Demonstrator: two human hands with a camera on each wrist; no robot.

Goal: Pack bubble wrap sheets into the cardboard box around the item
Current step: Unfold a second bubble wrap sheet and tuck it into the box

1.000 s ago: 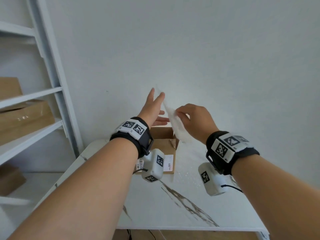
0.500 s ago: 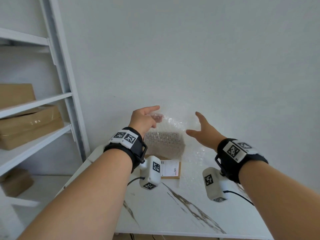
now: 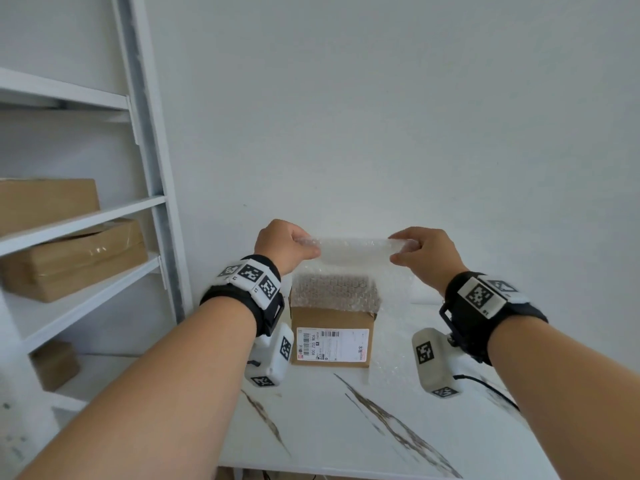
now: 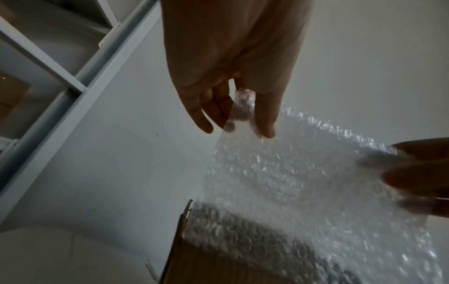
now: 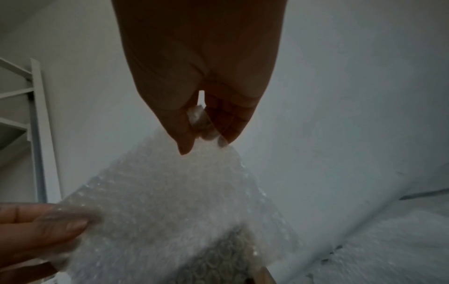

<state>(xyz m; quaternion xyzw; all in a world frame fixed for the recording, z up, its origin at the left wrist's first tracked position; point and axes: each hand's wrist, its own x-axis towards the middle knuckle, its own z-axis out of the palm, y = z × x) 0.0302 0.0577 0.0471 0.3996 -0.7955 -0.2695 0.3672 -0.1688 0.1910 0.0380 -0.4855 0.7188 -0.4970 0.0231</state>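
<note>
A clear bubble wrap sheet (image 3: 349,265) hangs stretched between both hands above the open cardboard box (image 3: 332,337), its lower part draping over the box's top. My left hand (image 3: 287,244) pinches the sheet's upper left corner, thumb against fingers (image 4: 264,119). My right hand (image 3: 420,249) pinches the upper right corner (image 5: 201,123) the same way. The box stands on the white marbled table (image 3: 346,427) with a white shipping label (image 3: 332,344) facing me. The sheet (image 4: 291,182) hides the inside of the box and any item in it.
A white shelf unit (image 3: 149,168) stands at the left with brown cardboard boxes (image 3: 76,258) on its shelves. More bubble wrap (image 3: 398,341) lies on the table right of the box. A plain white wall is close behind. The table's front edge runs near my forearms.
Both hands were open half a second ago with the sheet loose between them. Now each pinches a top corner and the sheet is spread flat over the box. The view has tilted down.
</note>
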